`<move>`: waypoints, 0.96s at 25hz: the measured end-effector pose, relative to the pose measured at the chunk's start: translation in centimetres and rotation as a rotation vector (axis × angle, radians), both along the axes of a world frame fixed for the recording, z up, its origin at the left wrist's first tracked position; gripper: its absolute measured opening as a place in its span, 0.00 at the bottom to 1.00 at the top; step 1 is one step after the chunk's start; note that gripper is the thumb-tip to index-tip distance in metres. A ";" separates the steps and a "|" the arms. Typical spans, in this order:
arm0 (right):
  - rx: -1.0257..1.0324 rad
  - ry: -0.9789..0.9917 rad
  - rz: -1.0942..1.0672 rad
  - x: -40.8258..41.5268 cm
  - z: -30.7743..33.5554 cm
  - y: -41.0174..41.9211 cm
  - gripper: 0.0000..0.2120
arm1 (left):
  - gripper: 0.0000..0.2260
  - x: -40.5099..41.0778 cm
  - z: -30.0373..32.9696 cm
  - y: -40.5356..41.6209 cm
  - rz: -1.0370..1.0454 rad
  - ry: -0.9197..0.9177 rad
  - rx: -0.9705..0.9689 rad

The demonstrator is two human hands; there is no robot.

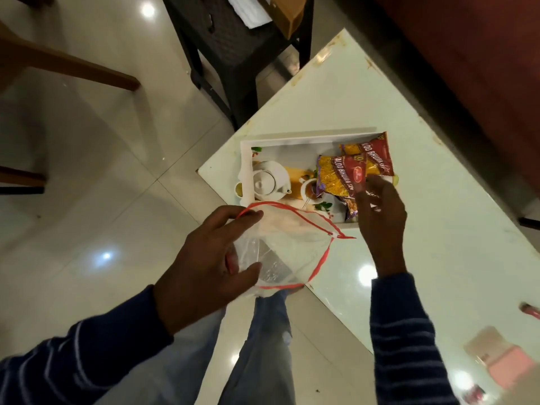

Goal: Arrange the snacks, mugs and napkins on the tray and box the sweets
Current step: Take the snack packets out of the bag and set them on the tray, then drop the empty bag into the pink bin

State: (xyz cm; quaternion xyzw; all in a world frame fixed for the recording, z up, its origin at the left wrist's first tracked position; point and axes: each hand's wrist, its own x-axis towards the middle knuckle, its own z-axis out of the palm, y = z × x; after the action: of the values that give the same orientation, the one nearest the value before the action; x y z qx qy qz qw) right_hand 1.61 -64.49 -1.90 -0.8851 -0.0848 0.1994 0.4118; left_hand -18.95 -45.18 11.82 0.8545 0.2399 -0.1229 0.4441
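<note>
Looking down from the head camera, a person in a dark striped sleeve is standing at the corner of a pale glossy surface. A white tray with a printed picture of a teapot and cups on its base is sitting near that corner. Two red and yellow snack packets are lying in the tray's right part: the nearer snack packet is overlapping the farther snack packet, which is leaning against the tray's far right corner. The right hand is reaching over the tray's right side, its fingers curled loosely and resting on the lower edge of the nearer packet; whether they are pinching it or only touching it cannot be told. A third, darker packet is showing partly under that hand. The left hand is holding a clear plastic bag with a red rim in the air just in front of the tray, fingers and thumb closed on the bag's left side, its mouth gaping open. Blurred pinkish things are lying on the surface at lower right. A dark chair is standing on the tiled floor beyond the surface.
</note>
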 end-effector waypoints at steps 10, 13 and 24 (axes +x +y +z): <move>-0.287 -0.351 0.603 -11.2 28.6 0.5 0.59 | 0.44 0.3 18.5 3.5 -0.132 -0.179 -0.040; -0.374 -0.307 0.656 -12.0 33.6 2.3 0.50 | 0.44 -0.2 23.9 3.7 -0.184 -0.249 -0.057; -0.028 -0.376 0.392 -10.7 45.7 -0.3 0.14 | 0.62 -0.9 28.9 7.2 -0.491 -0.600 0.255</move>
State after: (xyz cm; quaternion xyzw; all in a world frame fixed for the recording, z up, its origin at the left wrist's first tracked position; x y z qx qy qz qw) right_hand -9.08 -64.79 43.82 -0.8789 -0.3267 0.1087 0.3300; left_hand -19.80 -37.96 40.70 0.9324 -0.0984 0.0602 0.3425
